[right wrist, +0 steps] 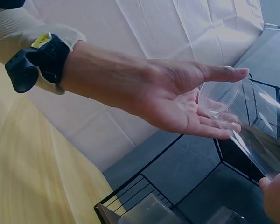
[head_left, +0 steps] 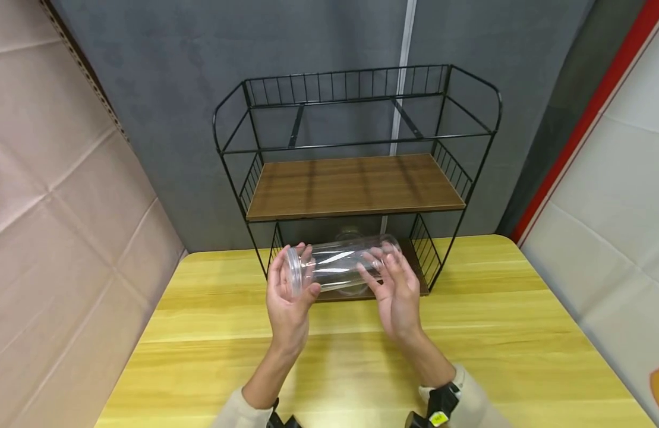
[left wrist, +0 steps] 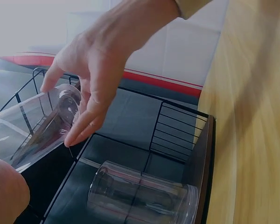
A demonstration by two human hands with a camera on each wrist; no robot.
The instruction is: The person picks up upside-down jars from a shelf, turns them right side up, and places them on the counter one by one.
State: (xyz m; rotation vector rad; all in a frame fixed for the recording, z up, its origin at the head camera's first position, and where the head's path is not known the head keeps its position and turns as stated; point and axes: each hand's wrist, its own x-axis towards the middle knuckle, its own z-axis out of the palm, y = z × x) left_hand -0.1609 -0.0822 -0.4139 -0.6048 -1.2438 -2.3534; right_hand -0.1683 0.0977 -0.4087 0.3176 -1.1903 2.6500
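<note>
A clear jar [head_left: 337,267] is held on its side in front of the rack, with its lidded end on the left. My left hand [head_left: 290,300] grips that lidded end, thumb on the near side and fingers around the far side. Around the opposite, base end, my right hand [head_left: 397,291] holds the jar with spread, bent fingers. The left wrist view shows the right hand [left wrist: 100,70] at the base; the right wrist view shows the left hand [right wrist: 172,98] around the lid [right wrist: 219,98]. Another clear jar [left wrist: 140,193] stands on the rack's lower shelf, mostly hidden in the head view.
The black wire rack [head_left: 356,144] stands at the back of the yellow wooden table [head_left: 201,333]. Its middle brown shelf [head_left: 356,184] sits above the held jar, and the top tier has an open frame. Pale side walls and a grey backdrop [head_left: 308,35] enclose the table.
</note>
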